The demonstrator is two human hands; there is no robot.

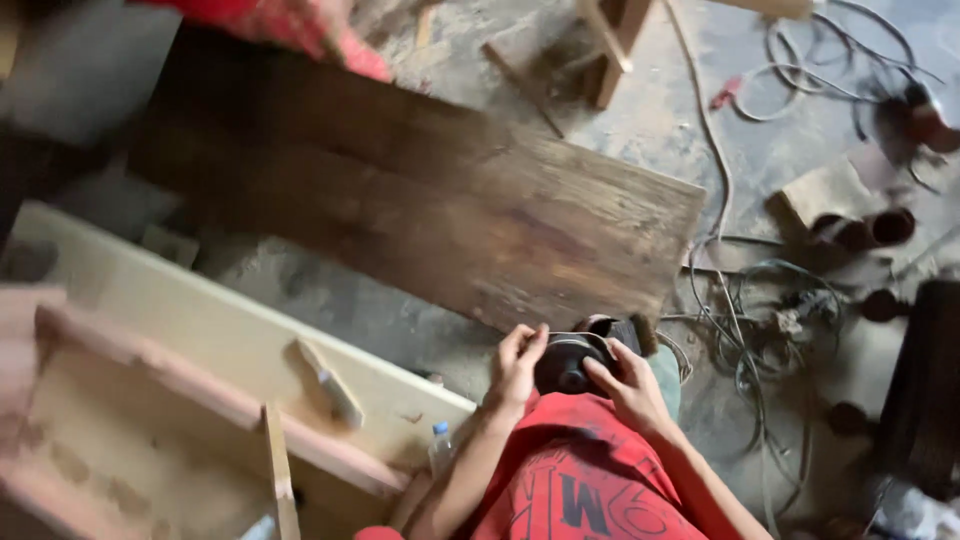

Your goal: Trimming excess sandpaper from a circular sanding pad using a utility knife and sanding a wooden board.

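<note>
The person sat low, just below the near edge of the long dark-brown weathered wooden plank (420,190) that lay slantwise across the dusty concrete floor (650,110). Both hands were closed around a dark round power tool with a disc guard, likely a grinder (572,362), held against the lap right at the plank's lower right corner. The left hand (516,368) gripped its left rim, fingers curled over the top; the right hand (630,385) clasped its right side, forefinger laid across the dark housing. The tool sat squarely between the two hands, touching both.

Much of the tool was covered by the fingers, so its disc could not be made out. A red printed shirt (580,480) hid the lap. A small clear plastic bottle (441,445) stood below the plank, half hidden by the left forearm.

The plank looked rough, grainy and stained. Left of it lay a pale planed timber frame (200,330), smooth and boxy. Right of it, thin grey cables (760,330) tangled loosely in the dust. Above the plank's far end, a blurred red cloth (300,30) was cut off by the frame edge.
</note>
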